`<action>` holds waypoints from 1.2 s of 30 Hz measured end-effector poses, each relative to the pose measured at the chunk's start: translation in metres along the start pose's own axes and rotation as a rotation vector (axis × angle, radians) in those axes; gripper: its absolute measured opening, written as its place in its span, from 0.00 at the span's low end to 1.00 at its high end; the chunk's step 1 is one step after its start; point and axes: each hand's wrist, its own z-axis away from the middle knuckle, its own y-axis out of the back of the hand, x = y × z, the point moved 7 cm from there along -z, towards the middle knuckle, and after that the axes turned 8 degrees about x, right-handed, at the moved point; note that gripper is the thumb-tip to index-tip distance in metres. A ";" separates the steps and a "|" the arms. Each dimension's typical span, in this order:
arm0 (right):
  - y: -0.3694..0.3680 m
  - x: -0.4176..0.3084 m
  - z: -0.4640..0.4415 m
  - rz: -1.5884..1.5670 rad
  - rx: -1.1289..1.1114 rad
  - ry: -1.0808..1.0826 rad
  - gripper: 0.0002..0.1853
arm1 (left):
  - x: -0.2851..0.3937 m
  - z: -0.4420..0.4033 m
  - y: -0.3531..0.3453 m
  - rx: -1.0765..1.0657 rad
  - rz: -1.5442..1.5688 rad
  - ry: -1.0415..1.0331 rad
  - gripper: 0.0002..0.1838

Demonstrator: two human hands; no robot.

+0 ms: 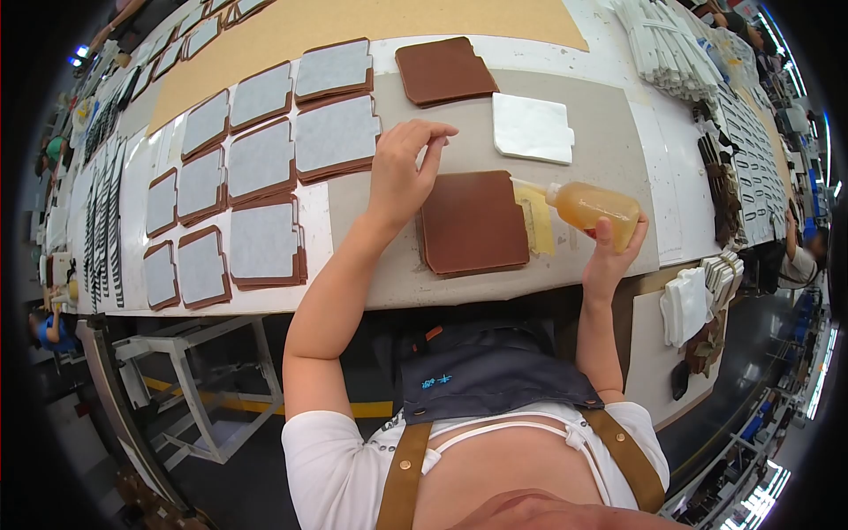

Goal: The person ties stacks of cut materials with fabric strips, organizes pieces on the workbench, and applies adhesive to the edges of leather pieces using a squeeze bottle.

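Observation:
My right hand (614, 252) is wrapped round a clear bottle (594, 209) of yellowish liquid, tilted so its thin nozzle points left at the upper right corner of a brown leather piece (473, 223). Above that piece's upper left corner is my left hand (408, 168), its index finger stretched out and the thumb apart from it, with nothing seen between them. Yellow tape (535, 221) lies along the leather's right edge. Behind are a stack of white notched pieces (532, 129) and another brown leather stack (444, 71).
Rows of brown leather pieces with grey sheets (260, 159) cover the table's left side. White strips (662, 49) are bundled at the back right. White folded cloths (685, 306) lie on a board at the right. Other people are at the far edges.

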 end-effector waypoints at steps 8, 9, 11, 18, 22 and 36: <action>-0.004 -0.003 0.003 -0.009 -0.005 -0.022 0.29 | -0.002 0.001 -0.002 0.003 -0.001 -0.011 0.07; -0.004 -0.002 0.003 -0.009 -0.007 -0.024 0.29 | -0.002 0.001 -0.002 0.004 -0.003 -0.013 0.07; -0.005 -0.003 0.004 -0.011 -0.008 -0.028 0.29 | -0.003 0.001 -0.002 -0.001 -0.001 -0.012 0.07; 0.001 0.005 0.003 0.062 0.002 0.035 0.28 | -0.003 0.001 -0.003 -0.008 -0.007 -0.005 0.07; -0.004 -0.001 0.005 0.020 -0.004 -0.007 0.28 | -0.002 0.001 -0.003 -0.009 -0.006 -0.009 0.07; -0.004 -0.001 0.008 -0.010 0.001 -0.023 0.29 | -0.004 0.001 -0.002 0.000 0.007 0.002 0.07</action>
